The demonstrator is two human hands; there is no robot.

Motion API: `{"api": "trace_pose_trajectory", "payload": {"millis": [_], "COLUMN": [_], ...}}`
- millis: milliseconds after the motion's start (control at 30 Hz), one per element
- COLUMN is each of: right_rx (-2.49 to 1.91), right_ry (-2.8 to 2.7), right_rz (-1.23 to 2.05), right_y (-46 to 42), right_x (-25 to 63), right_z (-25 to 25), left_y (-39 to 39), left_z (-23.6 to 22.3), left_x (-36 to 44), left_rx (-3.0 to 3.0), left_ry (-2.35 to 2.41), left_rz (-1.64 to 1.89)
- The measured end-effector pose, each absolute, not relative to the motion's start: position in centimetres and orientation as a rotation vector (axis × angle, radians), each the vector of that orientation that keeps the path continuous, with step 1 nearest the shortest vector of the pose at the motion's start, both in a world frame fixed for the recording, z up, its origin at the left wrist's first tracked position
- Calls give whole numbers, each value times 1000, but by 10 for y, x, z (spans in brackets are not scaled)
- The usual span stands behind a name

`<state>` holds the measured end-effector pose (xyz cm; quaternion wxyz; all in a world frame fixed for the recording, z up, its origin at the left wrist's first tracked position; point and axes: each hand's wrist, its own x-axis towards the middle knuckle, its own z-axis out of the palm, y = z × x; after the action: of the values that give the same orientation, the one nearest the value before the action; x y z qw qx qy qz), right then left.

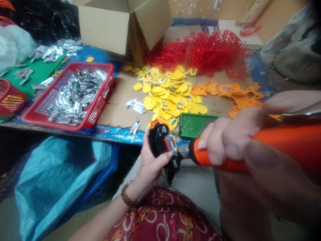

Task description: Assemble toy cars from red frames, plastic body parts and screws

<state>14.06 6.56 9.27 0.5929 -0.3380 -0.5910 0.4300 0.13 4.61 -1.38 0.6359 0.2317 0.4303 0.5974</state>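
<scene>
My left hand (147,165) is closed round a black plastic part (157,144) with white lettering, held above my lap at the table's front edge. A silver strip (171,143) lies against its side, with my left thumb pressing near its lower end. My right hand (238,137) grips an orange power screwdriver (288,142), large and blurred at the right. Its metal tip (184,151) meets the side of the black part close to my thumb. The exact contact point and any screw there are too small to make out.
A green tray (187,124) of small screws stands just beyond the screwdriver. Yellow pieces (165,90), orange pieces (225,89) and red plastic frames (200,52) lie in piles. A red basket (41,108) holds silver strips. Behind stands an open cardboard box (105,28); a blue bag (55,187) hangs below left.
</scene>
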Motion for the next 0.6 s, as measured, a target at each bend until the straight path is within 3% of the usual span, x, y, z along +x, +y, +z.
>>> {"api": "trace_pose_trajectory", "payload": {"millis": [600], "right_rx": [-654], "right_ry": [-1152], "right_rz": [1068], "right_y": [63], "right_x": [143], "right_z": [88], "left_y": [45], "left_z": [-12], "left_x": [-3], "left_rx": [491], "left_ry": [912], "left_rz": [1316]}}
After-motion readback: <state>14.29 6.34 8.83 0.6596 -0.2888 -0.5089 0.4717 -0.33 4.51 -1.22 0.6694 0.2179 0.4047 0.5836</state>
